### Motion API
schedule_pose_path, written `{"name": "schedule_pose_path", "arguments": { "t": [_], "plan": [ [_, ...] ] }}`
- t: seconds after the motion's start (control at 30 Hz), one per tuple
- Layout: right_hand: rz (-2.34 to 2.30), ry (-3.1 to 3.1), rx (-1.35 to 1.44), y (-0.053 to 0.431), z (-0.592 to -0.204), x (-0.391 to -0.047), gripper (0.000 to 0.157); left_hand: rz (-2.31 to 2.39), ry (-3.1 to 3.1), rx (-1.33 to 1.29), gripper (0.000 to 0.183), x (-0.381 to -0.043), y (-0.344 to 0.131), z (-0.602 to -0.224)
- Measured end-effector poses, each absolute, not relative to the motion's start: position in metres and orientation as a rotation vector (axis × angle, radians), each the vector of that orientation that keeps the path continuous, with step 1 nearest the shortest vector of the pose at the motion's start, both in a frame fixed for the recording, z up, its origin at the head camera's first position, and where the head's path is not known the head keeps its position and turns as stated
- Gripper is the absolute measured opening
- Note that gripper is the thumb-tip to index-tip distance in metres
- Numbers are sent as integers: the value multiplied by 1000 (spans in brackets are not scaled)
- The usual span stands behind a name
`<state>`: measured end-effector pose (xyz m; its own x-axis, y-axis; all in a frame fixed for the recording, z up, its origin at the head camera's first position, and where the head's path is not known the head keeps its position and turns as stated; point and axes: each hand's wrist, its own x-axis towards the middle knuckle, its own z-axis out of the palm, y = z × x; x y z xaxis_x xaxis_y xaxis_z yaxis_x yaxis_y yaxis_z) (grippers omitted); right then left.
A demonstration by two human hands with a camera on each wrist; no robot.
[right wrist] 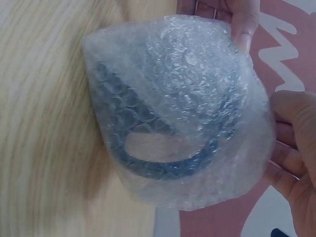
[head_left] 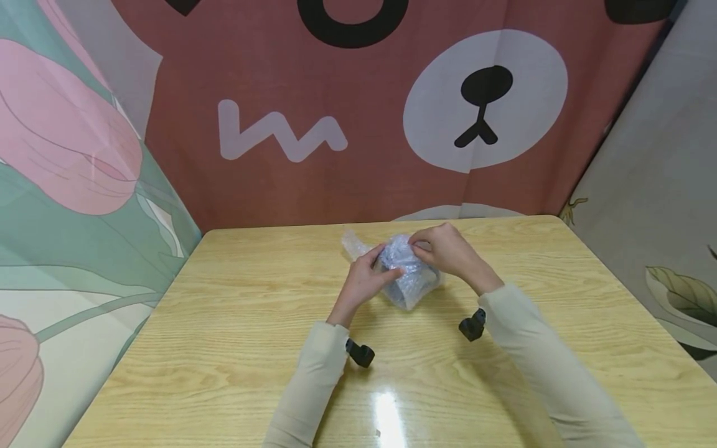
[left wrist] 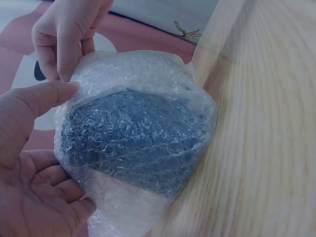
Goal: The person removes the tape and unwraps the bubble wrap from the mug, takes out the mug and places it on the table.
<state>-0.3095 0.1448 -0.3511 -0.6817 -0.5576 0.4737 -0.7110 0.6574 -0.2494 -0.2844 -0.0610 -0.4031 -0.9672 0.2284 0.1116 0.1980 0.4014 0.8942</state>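
Observation:
A blue mug, its looped handle showing through, is wrapped in clear bubble wrap on the table. My left hand holds the wrapped mug from the left, thumb on the near side and fingers round the far side. At the upper right, my right hand pinches the bubble wrap between thumb and fingers. A loose tail of wrap sticks out at the far left of the bundle. In the left wrist view the blue body shows through the bubbles; the mug's rim is hard to make out.
The bundle lies toward the back of a light wood table. Behind it hangs a red-brown curtain with a bear pattern. Printed cloth hangs at both sides. Small black cameras sit on both wrists.

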Motion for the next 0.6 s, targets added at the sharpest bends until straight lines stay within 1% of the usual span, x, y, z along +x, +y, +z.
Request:
{"name": "schedule_pose_path", "arguments": {
  "t": [0.13,0.37,0.6],
  "plan": [
    [762,-2478,916,146,-355,-309,11,1652,2606,393,77,-284,-61,-403],
    [920,-2441,844,146,-359,-310,11,1650,2619,403,77,-286,-61,-404],
    [1093,-2385,674,147,-361,-310,9,1649,2616,401,78,-286,-62,-404]
  ]
}}
